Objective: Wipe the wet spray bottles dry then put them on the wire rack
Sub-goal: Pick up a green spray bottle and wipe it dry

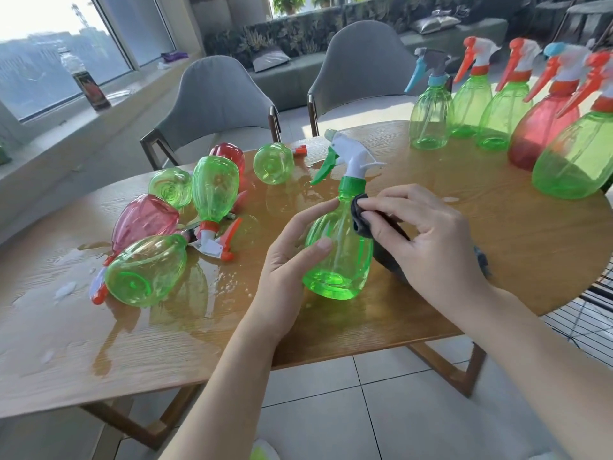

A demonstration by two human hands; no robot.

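Observation:
A green spray bottle (338,247) with a white head and green trigger stands upright near the table's front edge. My left hand (292,257) grips its body from the left, thumb across the front. My right hand (428,240) pinches a dark grey cloth (360,215) against the bottle's right shoulder. Several wet bottles lie on their sides at the left, among them a green one (146,275) and a pink one (142,220). Several upright bottles (497,111) stand in a row at the far right. The wire rack (593,313) shows below the table's right edge.
Water is pooled on the wooden table (132,343) around the lying bottles. Two grey chairs (215,101) stand behind the table. A dark drink bottle (88,81) stands on the window sill at the left. Tiled floor lies below.

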